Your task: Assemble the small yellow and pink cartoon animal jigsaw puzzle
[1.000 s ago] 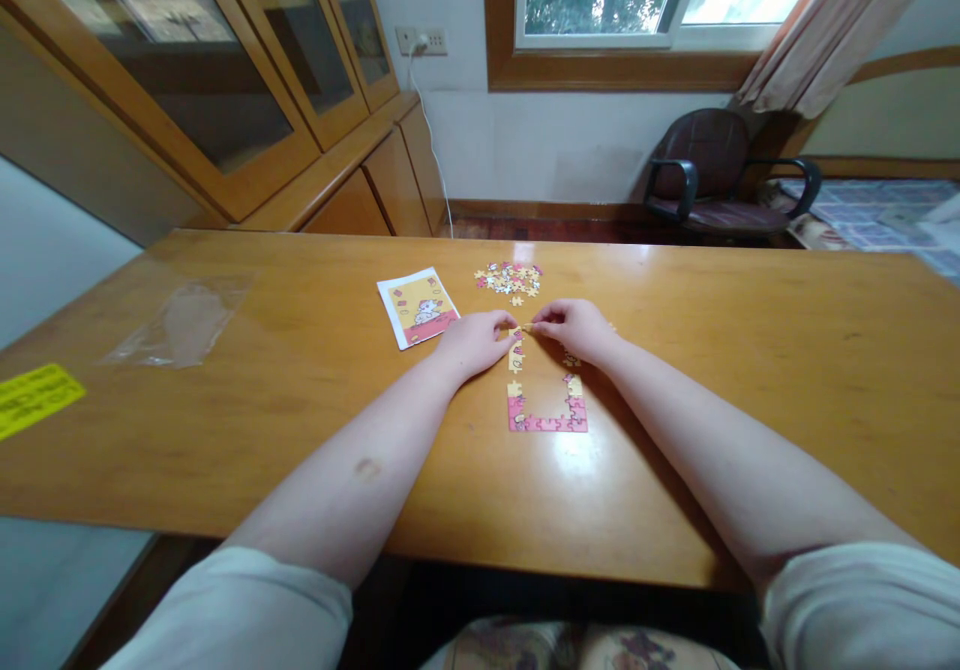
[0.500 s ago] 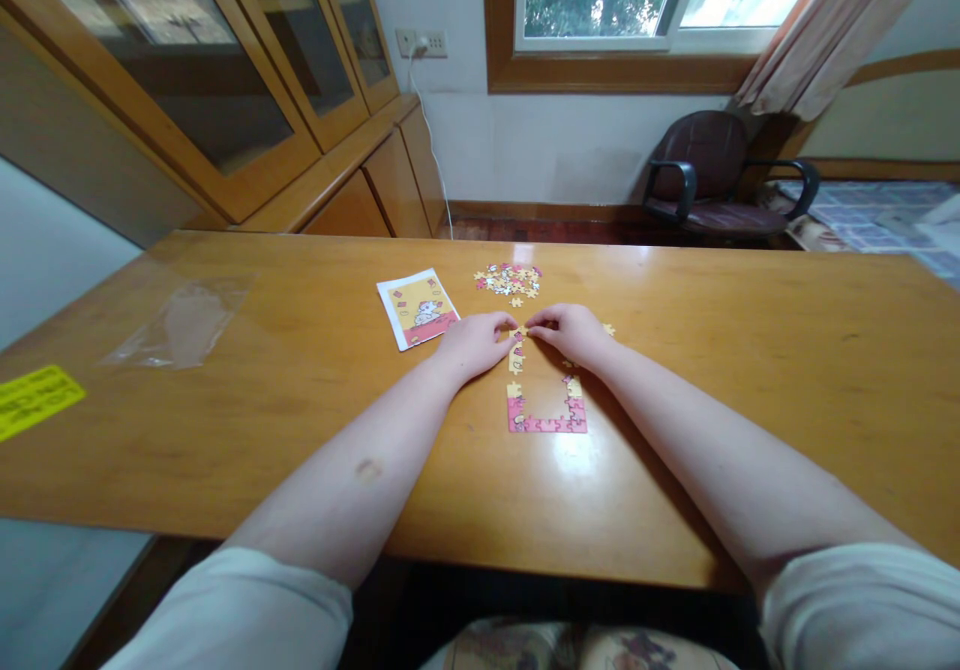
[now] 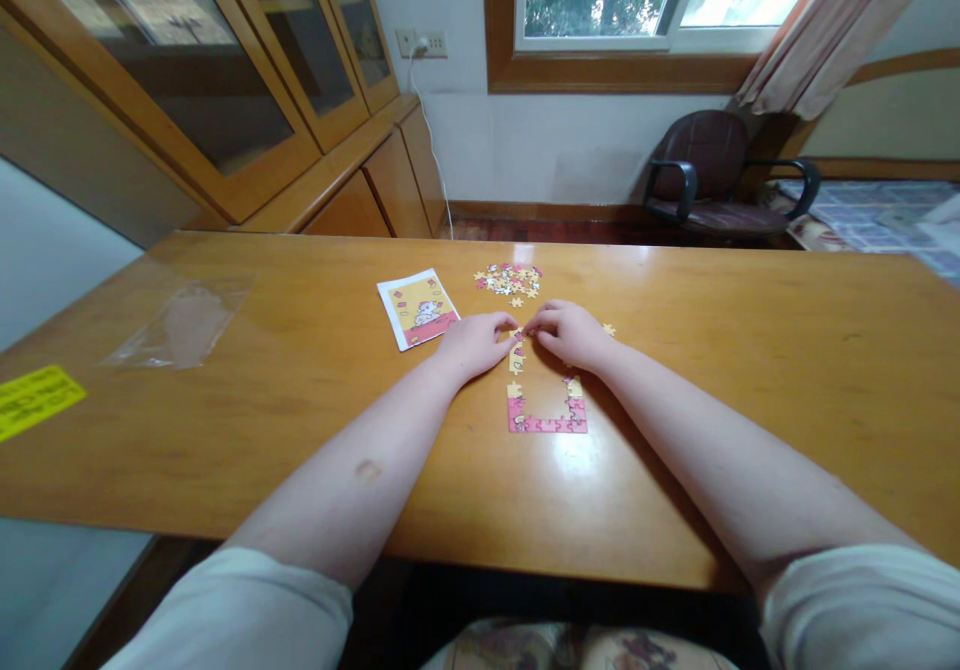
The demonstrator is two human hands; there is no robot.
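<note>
shifted slightly toward left hand: your right hand. yellow puzzle strip on table, top end at your bent fingertips; grip of either hand unclear. pink puzzle border nearer you; loose pieces beyond.

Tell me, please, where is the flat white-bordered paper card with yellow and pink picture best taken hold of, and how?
Probably pinch its white left border, coming from the left: the card lies flat on the brown wooden table, and the bare left hand crowds its right corner.
</note>
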